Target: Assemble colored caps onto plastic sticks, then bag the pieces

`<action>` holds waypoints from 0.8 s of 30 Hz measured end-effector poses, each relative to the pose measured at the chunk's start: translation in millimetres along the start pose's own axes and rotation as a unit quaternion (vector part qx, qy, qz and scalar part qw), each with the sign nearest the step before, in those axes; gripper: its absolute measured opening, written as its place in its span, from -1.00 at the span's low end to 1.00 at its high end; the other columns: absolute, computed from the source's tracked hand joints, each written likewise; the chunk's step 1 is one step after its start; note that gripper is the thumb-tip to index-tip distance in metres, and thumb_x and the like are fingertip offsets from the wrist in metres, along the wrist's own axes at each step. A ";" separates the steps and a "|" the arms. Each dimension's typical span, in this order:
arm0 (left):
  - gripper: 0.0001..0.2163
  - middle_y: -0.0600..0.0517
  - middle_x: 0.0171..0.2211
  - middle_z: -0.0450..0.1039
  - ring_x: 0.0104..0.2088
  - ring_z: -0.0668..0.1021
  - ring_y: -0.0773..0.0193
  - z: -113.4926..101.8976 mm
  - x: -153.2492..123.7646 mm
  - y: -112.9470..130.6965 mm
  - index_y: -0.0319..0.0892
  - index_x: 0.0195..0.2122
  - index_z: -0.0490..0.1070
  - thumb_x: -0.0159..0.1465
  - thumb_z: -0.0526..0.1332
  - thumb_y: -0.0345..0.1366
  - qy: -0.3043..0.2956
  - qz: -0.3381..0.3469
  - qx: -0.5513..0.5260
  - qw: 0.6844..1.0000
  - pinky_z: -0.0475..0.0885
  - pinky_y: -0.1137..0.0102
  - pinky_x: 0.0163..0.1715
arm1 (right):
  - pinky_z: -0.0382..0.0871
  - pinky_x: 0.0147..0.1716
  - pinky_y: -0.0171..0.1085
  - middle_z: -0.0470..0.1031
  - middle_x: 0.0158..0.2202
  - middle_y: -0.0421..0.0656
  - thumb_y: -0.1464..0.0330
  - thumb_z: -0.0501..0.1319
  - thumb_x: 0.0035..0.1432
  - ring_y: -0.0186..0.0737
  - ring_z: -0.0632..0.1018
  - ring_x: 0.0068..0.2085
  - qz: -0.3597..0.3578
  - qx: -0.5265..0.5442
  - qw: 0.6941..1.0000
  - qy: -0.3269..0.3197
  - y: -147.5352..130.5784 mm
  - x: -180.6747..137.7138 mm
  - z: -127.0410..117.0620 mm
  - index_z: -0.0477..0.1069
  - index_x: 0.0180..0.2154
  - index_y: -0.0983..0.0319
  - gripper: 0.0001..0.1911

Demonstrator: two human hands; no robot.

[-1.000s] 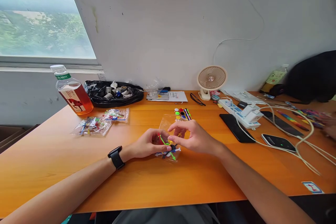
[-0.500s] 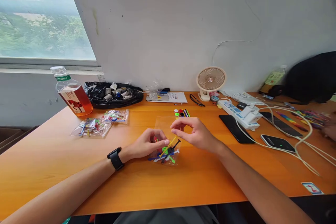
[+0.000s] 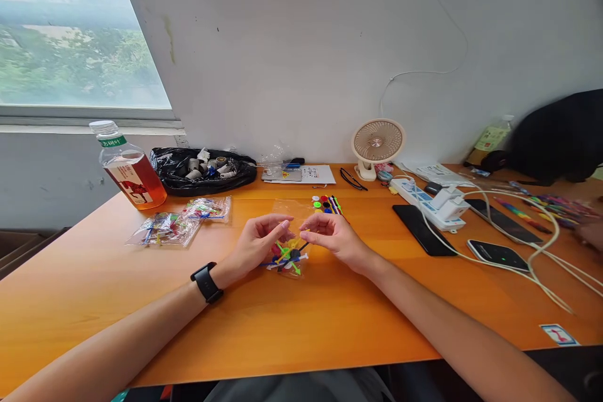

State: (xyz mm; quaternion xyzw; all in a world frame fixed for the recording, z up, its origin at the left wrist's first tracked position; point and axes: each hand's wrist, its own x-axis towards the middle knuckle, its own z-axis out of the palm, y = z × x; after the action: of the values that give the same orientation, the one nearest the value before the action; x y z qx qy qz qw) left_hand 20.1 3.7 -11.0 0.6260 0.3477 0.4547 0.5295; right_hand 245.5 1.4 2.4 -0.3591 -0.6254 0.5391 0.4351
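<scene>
A clear plastic bag [image 3: 288,271] lies on the wooden table, holding small plastic pieces in yellow, green, black, blue, red and white, some shaped like sticks and arrows. My left hand [image 3: 259,240] grips the bag's left side, thumb stretched along its upper part, other fingers curled. On the opposite side, my right hand [image 3: 333,240] is closed in a pinch at the bag's upper right edge. Its fingertips sit just above a black stick. Beyond the right hand, coloured discs [image 3: 325,205] and sticks [image 3: 335,204] are laid out in rows on the table.
Two more filled bags [image 3: 164,228] lie left, near a tea bottle [image 3: 134,179]. A black bag [image 3: 188,185] of grey parts stands behind. A fan [image 3: 377,141], power strip [image 3: 426,204], phones [image 3: 498,255] and loose cables are right. Another person's hand [image 3: 591,232] shows far right.
The bag and its pieces have shifted slightly left and away from me. My right hand has come down and left to the bag's edge; my left hand has risen a little.
</scene>
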 end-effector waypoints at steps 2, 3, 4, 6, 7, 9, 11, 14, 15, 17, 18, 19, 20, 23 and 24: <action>-0.57 -0.09 -0.32 0.65 -0.33 0.63 0.22 -0.7 1.6 -0.8 -0.25 -0.14 0.64 0.32 0.38 0.09 0.005 0.000 -0.008 1.000 0.51 0.47 -0.40 | 0.38 -0.20 -0.27 0.50 -0.36 -0.22 0.10 0.56 0.00 -0.30 0.48 -0.29 -0.004 0.004 1.000 0.028 0.7 0.6 1.1 0.51 -0.37 0.25 -0.59; -0.57 -0.10 -0.33 0.65 -0.33 0.63 0.22 -0.8 2.1 -1.1 -0.26 -0.21 0.64 0.32 0.38 0.09 0.004 0.005 -0.007 1.000 0.53 0.46 -0.37 | 0.35 -0.24 -0.28 0.47 -0.40 -0.24 0.09 0.57 -0.01 -0.32 0.45 -0.33 -0.007 0.006 0.999 0.044 0.6 0.8 1.5 0.48 -0.41 0.24 -0.58; -0.57 -0.11 -0.33 0.66 -0.33 0.64 0.22 -0.7 2.3 -1.2 -0.27 -0.27 0.64 0.33 0.38 0.09 0.002 0.009 -0.005 1.000 0.54 0.45 -0.34 | 0.31 -0.29 -0.30 0.43 -0.44 -0.26 0.09 0.58 -0.03 -0.34 0.41 -0.37 -0.011 0.008 0.998 0.060 0.4 0.9 1.8 0.45 -0.45 0.24 -0.56; -0.57 -0.12 -0.32 0.67 -0.33 0.64 0.21 -0.3 2.1 -1.2 -0.27 -0.30 0.64 0.33 0.37 0.09 -0.004 0.012 0.000 1.000 0.55 0.44 -0.33 | 0.27 -0.35 -0.31 0.36 -0.48 -0.29 0.08 0.58 -0.03 -0.37 0.35 -0.41 -0.017 0.017 0.996 0.084 -0.3 1.1 2.4 0.39 -0.49 0.23 -0.52; -0.57 -0.12 -0.32 0.67 -0.34 0.63 0.21 -0.1 1.7 -1.0 -0.27 -0.30 0.65 0.33 0.37 0.09 -0.005 0.011 0.003 1.000 0.54 0.43 -0.34 | 0.27 -0.36 -0.32 0.36 -0.48 -0.29 0.08 0.57 -0.02 -0.36 0.35 -0.41 -0.016 0.025 0.995 0.091 -0.6 1.0 2.7 0.38 -0.48 0.23 -0.51; -0.57 -0.11 -0.35 0.66 -0.37 0.62 0.21 -0.1 0.8 0.1 -0.26 -0.31 0.66 0.32 0.37 0.09 -0.003 0.008 0.010 1.000 0.53 0.43 -0.37 | 0.32 -0.32 -0.31 0.44 -0.42 -0.25 0.05 0.55 0.01 -0.32 0.42 -0.36 -0.005 0.045 0.995 0.092 -1.1 0.8 3.3 0.43 -0.42 0.22 -0.54; -0.57 -0.09 -0.37 0.65 -0.39 0.61 0.23 -1.1 0.3 2.1 -0.26 -0.32 0.66 0.33 0.37 0.09 -0.009 0.000 0.016 1.000 0.52 0.43 -0.37 | 0.38 -0.25 -0.28 0.54 -0.31 -0.18 0.02 0.52 0.05 -0.26 0.50 -0.26 0.003 0.052 0.995 0.085 -1.1 0.6 3.7 0.49 -0.33 0.21 -0.56; -0.61 -0.07 -0.36 0.64 -0.37 0.60 0.25 -5.0 1.6 6.5 -0.25 -0.28 0.65 0.32 0.39 0.05 -0.012 -0.004 0.013 1.000 0.52 0.43 -0.33 | 0.40 -0.22 -0.27 0.58 -0.31 -0.15 0.01 0.50 0.08 -0.24 0.52 -0.25 -0.002 0.030 0.997 0.076 0.0 1.2 3.2 0.55 -0.33 0.23 -0.58; -0.63 -0.07 -0.34 0.64 -0.35 0.60 0.25 -6.9 2.6 8.0 -0.25 -0.25 0.64 0.31 0.41 0.02 -0.006 -0.001 0.006 1.000 0.52 0.43 -0.31 | 0.40 -0.22 -0.27 0.57 -0.33 -0.15 0.02 0.50 0.08 -0.25 0.52 -0.27 -0.005 0.021 0.997 0.076 0.7 1.6 2.8 0.56 -0.34 0.23 -0.58; -0.65 -0.05 -0.31 0.64 -0.33 0.61 0.27 -11.7 4.8 10.5 -0.23 -0.13 0.62 0.27 0.47 -0.03 0.010 0.006 -0.018 1.000 0.51 0.44 -0.29 | 0.41 -0.20 -0.26 0.58 -0.33 -0.16 0.03 0.50 0.09 -0.26 0.53 -0.27 -0.013 0.014 0.997 0.081 2.5 2.9 1.8 0.58 -0.34 0.23 -0.60; -0.62 -0.04 -0.31 0.63 -0.33 0.61 0.27 -14.4 5.9 11.3 -0.22 -0.06 0.60 0.25 0.49 -0.06 0.011 0.006 -0.030 0.999 0.51 0.44 -0.28 | 0.43 -0.17 -0.25 0.60 -0.32 -0.15 0.03 0.50 0.09 -0.25 0.55 -0.26 -0.017 0.015 0.996 0.085 3.6 3.5 1.2 0.59 -0.33 0.23 -0.60; -0.59 -0.03 -0.31 0.63 -0.32 0.61 0.27 -17.1 6.8 11.6 -0.22 0.00 0.57 0.23 0.51 -0.09 0.008 0.001 -0.039 0.999 0.51 0.43 -0.28 | 0.44 -0.15 -0.24 0.62 -0.30 -0.14 0.04 0.50 0.09 -0.24 0.57 -0.24 -0.020 0.018 0.996 0.090 4.6 4.2 0.4 0.60 -0.31 0.23 -0.61; -0.57 -0.03 -0.31 0.63 -0.32 0.62 0.26 -19.7 7.6 11.6 -0.21 0.04 0.55 0.23 0.51 -0.10 0.001 -0.004 -0.046 0.999 0.52 0.42 -0.27 | 0.46 -0.12 -0.23 0.63 -0.28 -0.14 0.04 0.51 0.08 -0.23 0.58 -0.22 -0.022 0.024 0.995 0.095 5.5 4.8 -0.5 0.60 -0.29 0.22 -0.61; -0.62 -0.07 -0.30 0.64 -0.30 0.64 0.22 -25.0 8.6 10.4 -0.24 -0.03 0.56 0.27 0.48 -0.08 -0.022 -0.018 -0.048 0.998 0.54 0.38 -0.24 | 0.49 -0.11 -0.23 0.64 -0.26 -0.14 0.08 0.55 0.04 -0.22 0.61 -0.20 -0.023 0.044 0.994 0.100 6.8 5.7 -3.9 0.61 -0.24 0.21 -0.62; -0.64 -0.08 -0.30 0.65 -0.30 0.65 0.21 -25.7 8.6 10.3 -0.25 -0.08 0.56 0.28 0.47 -0.07 -0.026 -0.023 -0.046 0.998 0.55 0.37 -0.24 | 0.50 -0.12 -0.23 0.64 -0.26 -0.15 0.10 0.56 0.02 -0.22 0.61 -0.21 -0.023 0.047 0.994 0.093 6.5 5.8 -5.1 0.61 -0.23 0.20 -0.61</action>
State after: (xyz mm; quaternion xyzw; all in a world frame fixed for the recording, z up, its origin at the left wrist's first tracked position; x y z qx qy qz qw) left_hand -1.5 18.5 1.5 0.6046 0.3263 0.4416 0.5770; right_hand 248.0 9.6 -2.9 -0.3725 -0.5639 0.5225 0.5198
